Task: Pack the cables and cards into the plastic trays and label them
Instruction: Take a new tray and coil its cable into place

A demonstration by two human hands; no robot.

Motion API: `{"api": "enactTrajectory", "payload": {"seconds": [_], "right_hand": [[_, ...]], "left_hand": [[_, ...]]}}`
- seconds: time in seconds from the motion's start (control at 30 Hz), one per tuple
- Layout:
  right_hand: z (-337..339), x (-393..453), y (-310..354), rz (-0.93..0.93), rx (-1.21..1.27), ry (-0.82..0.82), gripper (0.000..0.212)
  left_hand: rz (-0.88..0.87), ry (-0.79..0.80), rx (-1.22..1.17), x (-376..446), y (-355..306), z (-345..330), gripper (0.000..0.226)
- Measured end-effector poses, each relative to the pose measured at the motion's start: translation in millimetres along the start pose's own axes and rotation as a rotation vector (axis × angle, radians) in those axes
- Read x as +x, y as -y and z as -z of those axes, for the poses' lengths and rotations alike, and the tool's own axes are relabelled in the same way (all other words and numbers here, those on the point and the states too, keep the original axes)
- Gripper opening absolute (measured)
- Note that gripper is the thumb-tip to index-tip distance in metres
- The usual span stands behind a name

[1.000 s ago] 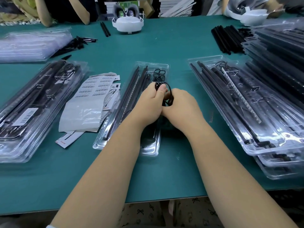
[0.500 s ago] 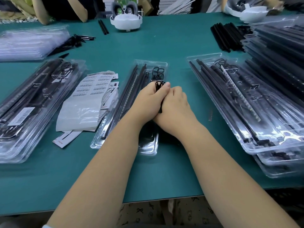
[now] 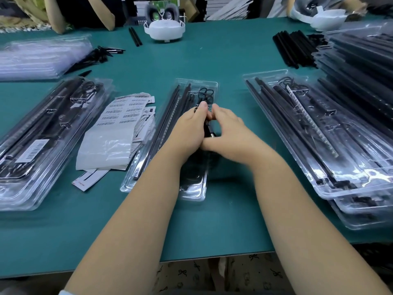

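A clear plastic tray [image 3: 192,193] lies in the middle of the green table, with long black strips [image 3: 170,116] in its left channels and a coiled black cable [image 3: 205,93] at its far end. Both hands meet over the tray's right side. My left hand [image 3: 189,129] pinches a black cable bundle [image 3: 208,129] between thumb and fingers. My right hand [image 3: 230,130] presses against the same bundle from the right, fingers curved around it. Most of the bundle is hidden by the hands.
Barcode label sheets and cards [image 3: 119,128] lie left of the tray. Packed trays [image 3: 42,135] sit at the far left, stacked trays [image 3: 319,135] at the right, loose black strips [image 3: 293,47] and a white headset [image 3: 164,28] at the back.
The hands have shifted slightly toward the far end of the tray, and a gap has opened between them that shows the cable bundle's connector.
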State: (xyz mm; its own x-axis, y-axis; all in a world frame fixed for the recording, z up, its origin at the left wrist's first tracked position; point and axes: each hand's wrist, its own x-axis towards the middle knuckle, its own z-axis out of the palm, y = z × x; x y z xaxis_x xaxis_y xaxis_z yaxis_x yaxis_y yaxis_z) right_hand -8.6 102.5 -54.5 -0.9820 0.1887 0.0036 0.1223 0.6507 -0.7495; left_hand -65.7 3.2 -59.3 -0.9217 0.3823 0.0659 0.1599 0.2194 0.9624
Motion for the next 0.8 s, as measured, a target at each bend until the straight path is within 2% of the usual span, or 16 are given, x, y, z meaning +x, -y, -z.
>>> {"api": "enactTrajectory", "payload": {"seconds": [0.07, 0.1, 0.13, 0.27, 0.4, 0.57, 0.67, 0.8], "right_hand": [[10.0, -1.4, 0.4, -0.081, 0.372, 0.015, 0.073], [13.7, -1.9, -1.1, -0.123, 0.533, -0.006, 0.056], [16.4, -2.1, -3.0, -0.156, 0.601, -0.029, 0.047], [11.8, -3.1, -7.2, -0.171, 0.512, 0.058, 0.021], [7.6, -5.9, -3.2, -0.079, 0.454, 0.09, 0.003], [-0.1, -7.2, 0.8, -0.081, 0.543, 0.049, 0.015], [-5.3, -8.7, 3.8, -0.053, 0.507, -0.008, 0.005], [-3.5, -8.0, 4.0, -0.095, 0.603, 0.062, 0.011]], "left_hand": [[-0.033, 0.015, 0.029, -0.3, 0.4, 2.0, 0.043], [-0.045, 0.023, 0.037, -0.2, 1.0, 2.1, 0.043], [-0.049, 0.026, 0.035, 0.0, 1.4, 2.1, 0.042], [-0.06, 0.062, -0.025, 0.6, 1.4, 3.9, 0.04], [-0.068, 0.115, -0.033, -4.1, -0.4, 5.3, 0.039], [-0.068, 0.118, -0.024, -5.1, -0.2, 4.6, 0.034], [-0.061, 0.101, -0.041, -5.4, 0.9, 5.6, 0.032], [-0.116, 0.042, 0.005, -6.2, 2.0, 0.4, 0.029]]}}
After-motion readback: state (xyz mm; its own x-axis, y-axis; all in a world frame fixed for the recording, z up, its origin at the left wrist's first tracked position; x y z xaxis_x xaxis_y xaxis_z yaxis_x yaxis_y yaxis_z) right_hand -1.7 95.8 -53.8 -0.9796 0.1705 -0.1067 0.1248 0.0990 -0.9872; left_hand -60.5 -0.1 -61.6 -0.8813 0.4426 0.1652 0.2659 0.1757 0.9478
